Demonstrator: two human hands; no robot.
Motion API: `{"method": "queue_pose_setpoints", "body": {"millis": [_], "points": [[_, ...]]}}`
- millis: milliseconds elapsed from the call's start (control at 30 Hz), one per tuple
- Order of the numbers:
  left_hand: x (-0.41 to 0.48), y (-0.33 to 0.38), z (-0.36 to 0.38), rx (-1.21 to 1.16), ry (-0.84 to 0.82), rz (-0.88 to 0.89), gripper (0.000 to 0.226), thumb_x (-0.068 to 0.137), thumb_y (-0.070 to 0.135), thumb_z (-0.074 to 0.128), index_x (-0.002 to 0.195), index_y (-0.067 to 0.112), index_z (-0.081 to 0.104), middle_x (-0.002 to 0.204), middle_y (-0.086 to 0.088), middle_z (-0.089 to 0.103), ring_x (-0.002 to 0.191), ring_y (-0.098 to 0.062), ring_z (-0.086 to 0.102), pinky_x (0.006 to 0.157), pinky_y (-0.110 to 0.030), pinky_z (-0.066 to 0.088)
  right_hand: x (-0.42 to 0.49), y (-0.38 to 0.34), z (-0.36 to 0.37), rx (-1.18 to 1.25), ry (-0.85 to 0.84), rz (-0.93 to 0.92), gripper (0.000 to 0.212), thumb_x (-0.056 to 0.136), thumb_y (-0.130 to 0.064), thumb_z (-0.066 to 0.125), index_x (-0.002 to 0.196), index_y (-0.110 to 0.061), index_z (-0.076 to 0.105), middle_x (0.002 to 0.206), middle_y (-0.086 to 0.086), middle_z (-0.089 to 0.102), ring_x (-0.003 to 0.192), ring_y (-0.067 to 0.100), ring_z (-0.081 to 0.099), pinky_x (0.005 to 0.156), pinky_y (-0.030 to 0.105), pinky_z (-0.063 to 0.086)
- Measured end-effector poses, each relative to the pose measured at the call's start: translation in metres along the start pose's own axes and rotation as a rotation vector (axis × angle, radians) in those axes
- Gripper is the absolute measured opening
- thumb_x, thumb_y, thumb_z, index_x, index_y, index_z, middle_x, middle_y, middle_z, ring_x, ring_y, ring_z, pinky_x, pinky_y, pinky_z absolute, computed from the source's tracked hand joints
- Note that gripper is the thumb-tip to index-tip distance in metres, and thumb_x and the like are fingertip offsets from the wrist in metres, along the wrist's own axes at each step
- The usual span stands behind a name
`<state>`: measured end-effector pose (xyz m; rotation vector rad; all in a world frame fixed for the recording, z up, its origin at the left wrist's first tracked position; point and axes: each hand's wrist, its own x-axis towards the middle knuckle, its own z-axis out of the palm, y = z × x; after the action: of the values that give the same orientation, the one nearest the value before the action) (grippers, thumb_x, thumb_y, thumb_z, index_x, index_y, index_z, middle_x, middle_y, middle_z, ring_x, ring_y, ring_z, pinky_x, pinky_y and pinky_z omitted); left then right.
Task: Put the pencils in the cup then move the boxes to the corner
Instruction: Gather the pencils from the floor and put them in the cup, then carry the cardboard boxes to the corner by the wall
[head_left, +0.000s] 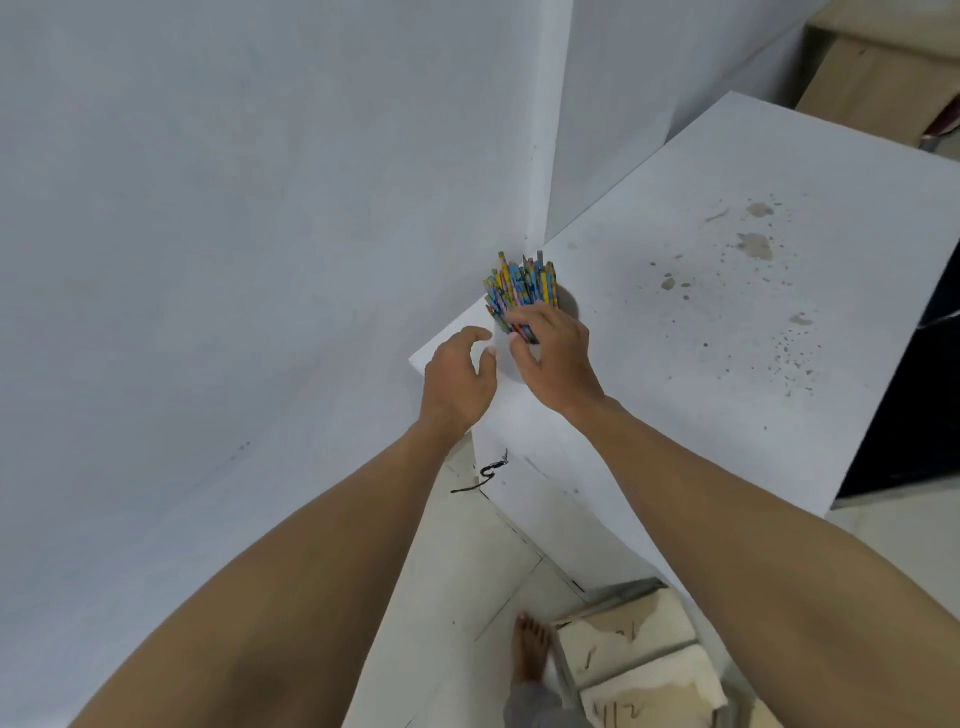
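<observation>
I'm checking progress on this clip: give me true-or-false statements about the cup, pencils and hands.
1. The white cup holds many colourful pencils. True.
2. The cup lies tipped over on the floor. False: it stands upright on the white table, near the wall corner.
3. The right hand pinches a few pencils at the cup. True.
4. The left hand rests on the table's right edge. False: it is just left of the cup.
5. The tabletop is spotless. False: dark stains mark it right of the cup.
</observation>
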<state>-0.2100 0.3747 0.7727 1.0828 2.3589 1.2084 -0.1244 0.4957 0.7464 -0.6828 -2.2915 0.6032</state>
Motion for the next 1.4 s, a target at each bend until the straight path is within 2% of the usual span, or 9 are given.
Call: {"method": "queue_pose_setpoints", "body": {"millis": [167,300,433,567,700,833,967,1067,1400], "points": [[-0.065,-0.021,-0.023,0.152,-0.087,0.05,0.026,0.096,0.021,0.051,0.119,0.014,0.061,0.122,-0.001,0.065,0.103,-0.023,0.06,0.095,-0.03,0.041,-0.07,-0.034,-0.011,-0.006,-0.064,0.069,0.032,0.088,-0.022,0.048,0.113,-0.014,0.067,0.114,0.0,0.067,0.11,0.019,0.06,0.094,0.031,0.036],[-0.115,-0.031,-0.031,0.18,-0.135,0.031,0.028,0.096,0.022,0.049,0.12,0.013,0.061,0.122,-0.003,0.064,0.111,-0.022,0.058,0.099,-0.031,0.04,-0.118,-0.058,-0.02,-0.002,-0.063,0.085,0.027,0.089,-0.017,0.05,0.11,-0.014,0.068,0.112,0.0,0.068,0.108,0.018,0.061,0.094,0.034,0.039],[-0.153,-0.029,-0.027,0.149,-0.16,-0.019,0.027,0.097,0.022,0.049,0.12,0.014,0.061,0.124,-0.003,0.064,0.108,-0.021,0.06,0.095,-0.026,0.04,-0.161,-0.069,-0.039,0.024,-0.107,0.105,0.024,0.091,-0.011,0.054,0.11,-0.01,0.068,0.112,0.003,0.069,0.109,0.02,0.061,0.097,0.031,0.041],[-0.187,-0.024,-0.01,0.083,-0.168,-0.058,0.024,0.096,0.022,0.051,0.115,0.013,0.063,0.119,-0.004,0.066,0.105,-0.022,0.06,0.092,-0.028,0.043,-0.203,-0.069,-0.062,0.061,-0.213,0.183,0.022,0.096,-0.013,0.052,0.111,-0.009,0.067,0.112,0.004,0.069,0.104,0.016,0.062,0.093,0.021,0.043],[-0.224,-0.024,0.014,0.034,-0.182,-0.097,0.025,0.096,0.022,0.053,0.116,0.013,0.063,0.12,-0.002,0.066,0.104,-0.02,0.062,0.09,-0.022,0.04,-0.243,-0.065,-0.074,0.099,-0.315,0.258,0.022,0.098,-0.015,0.05,0.11,-0.011,0.066,0.11,0.001,0.069,0.099,0.011,0.061,0.092,0.025,0.05],[-0.27,-0.028,0.042,0.05,-0.195,-0.159,0.024,0.095,0.021,0.052,0.115,0.013,0.063,0.117,-0.003,0.066,0.106,-0.021,0.06,0.095,-0.032,0.045,-0.289,-0.06,-0.084,0.141,-0.406,0.309,0.023,0.098,-0.016,0.049,0.115,-0.012,0.064,0.114,0.0,0.066,0.102,0.007,0.056,0.091,0.017,0.043],[-0.317,-0.03,0.069,0.07,-0.158,-0.256,0.023,0.095,0.021,0.051,0.113,0.014,0.063,0.117,-0.003,0.066,0.102,-0.025,0.061,0.096,-0.04,0.046,-0.333,-0.045,-0.092,0.168,-0.523,0.345,0.027,0.098,-0.018,0.051,0.122,-0.012,0.061,0.119,0.003,0.062,0.111,0.014,0.056,0.097,0.023,0.042],[-0.355,-0.028,0.094,0.07,-0.112,-0.332,0.024,0.095,0.022,0.051,0.114,0.014,0.062,0.119,-0.003,0.066,0.109,-0.025,0.06,0.099,-0.045,0.044,-0.366,-0.031,-0.098,0.163,-0.62,0.384,0.031,0.098,-0.024,0.049,0.127,-0.014,0.057,0.125,0.003,0.057,0.118,0.016,0.052,0.101,0.025,0.039],[-0.453,-0.033,0.167,0.015,-0.144,-0.478,0.021,0.095,0.025,0.052,0.112,0.016,0.062,0.118,-0.002,0.065,0.105,-0.024,0.06,0.098,-0.043,0.045,-0.465,0.031,-0.113,0.042,-0.759,0.493,0.037,0.097,-0.032,0.05,0.132,-0.019,0.052,0.135,0.001,0.047,0.13,0.02,0.042,0.109,0.035,0.035]]}}
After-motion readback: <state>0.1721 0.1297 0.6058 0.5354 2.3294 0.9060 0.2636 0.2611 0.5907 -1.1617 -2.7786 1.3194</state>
